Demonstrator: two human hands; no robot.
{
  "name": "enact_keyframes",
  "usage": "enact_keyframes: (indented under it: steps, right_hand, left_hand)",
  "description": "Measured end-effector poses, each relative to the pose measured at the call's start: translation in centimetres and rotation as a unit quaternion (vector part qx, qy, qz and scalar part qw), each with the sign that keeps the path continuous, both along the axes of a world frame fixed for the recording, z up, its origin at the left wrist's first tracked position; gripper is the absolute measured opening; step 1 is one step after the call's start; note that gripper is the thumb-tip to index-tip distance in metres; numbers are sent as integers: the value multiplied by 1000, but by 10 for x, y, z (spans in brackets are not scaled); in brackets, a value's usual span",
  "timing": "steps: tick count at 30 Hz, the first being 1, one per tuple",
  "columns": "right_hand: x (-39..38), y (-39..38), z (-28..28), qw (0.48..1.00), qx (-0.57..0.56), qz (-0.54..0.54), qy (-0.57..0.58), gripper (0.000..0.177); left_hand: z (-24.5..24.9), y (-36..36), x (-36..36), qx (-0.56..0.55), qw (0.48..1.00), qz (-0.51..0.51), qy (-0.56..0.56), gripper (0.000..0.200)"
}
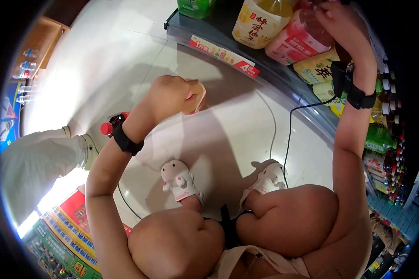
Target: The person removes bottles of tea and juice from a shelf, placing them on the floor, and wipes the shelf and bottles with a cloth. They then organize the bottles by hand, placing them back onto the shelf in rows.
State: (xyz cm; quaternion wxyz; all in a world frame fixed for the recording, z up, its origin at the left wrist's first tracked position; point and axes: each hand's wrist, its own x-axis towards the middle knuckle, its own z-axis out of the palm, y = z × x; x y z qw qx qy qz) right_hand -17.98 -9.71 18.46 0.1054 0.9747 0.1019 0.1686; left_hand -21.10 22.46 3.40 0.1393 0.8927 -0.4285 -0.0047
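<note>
My right hand [341, 19] reaches onto the shelf at the upper right, its fingers curled at the top of a pink-labelled drink bottle [299, 41]. Beside that bottle stands a honey-yuzu drink bottle [261, 22] with a pale yellow label. My left hand [168, 96] is closed in front of me over the floor. A curved, peach-coloured piece [198, 98] shows past its fingers; I cannot tell what it is. Behind my left wrist, partly hidden, is a dark bottle with a red cap [107, 129].
The shelf edge [181, 35] carries a red-and-white price strip [226, 55]. More bottles [319, 67] line the shelf down the right. A person's leg [46, 162] is at the left. Thin black cables run from both wristbands. My slippers [177, 179] rest on the tiled floor [209, 139].
</note>
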Motion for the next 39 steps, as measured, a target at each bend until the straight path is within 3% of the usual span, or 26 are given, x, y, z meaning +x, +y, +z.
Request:
enact_keyframes:
  steps: [2,5,8,11,14,20,22,24,27,29,32,34,35,37,39]
  right_hand:
    - [3,-6,-2,1000,-29,1,11,19]
    - [22,-48,-24,999,33,5,24,32]
    - [25,-40,-12,990,36,-68,121,31]
    - [30,-44,-20,995,39,-63,62,30]
    - [33,-49,-23,989,138,20,58,31]
    - [21,-22,-3,977,117,-107,143,36]
    - [25,-57,-15,992,92,-42,77,36]
    - [11,-40,-10,981,161,-68,80,31]
    - [-14,-20,55,996,-64,55,40,40]
    - [-36,35,83,950,235,26,204,51]
    - [-29,59,28,940,251,180,145,32]
    - [-15,110,-29,943,193,271,17,22]
    - [-21,133,-48,924,317,172,131,20]
    - [-1,161,-113,838,401,289,229,16]
    - [2,189,-167,823,393,359,201,16]
  left_hand:
    - [-1,2,0,16,1000,0,-13,14]
    - [-2,3,1,10,1000,2,-10,13]
    - [0,1,0,9,1000,11,5,11]
    - [0,1,1,12,999,31,43,10]
    - [1,2,2,4,996,33,87,9]
    - [1,1,10,47,988,38,141,7]
    - [2,-3,9,88,981,49,167,7]
    - [-8,-1,-2,16,992,21,123,6]
    - [-17,-6,-16,-28,997,28,66,6]
    - [-18,-12,-22,-57,997,29,53,5]
    - [-22,-5,-26,-87,995,26,49,5]
    - [-22,-3,-19,-62,998,22,17,5]
    - [-24,2,-15,-97,995,31,-3,7]
    - [-7,10,-11,15,997,35,60,8]
    - [4,21,-11,105,989,32,94,11]
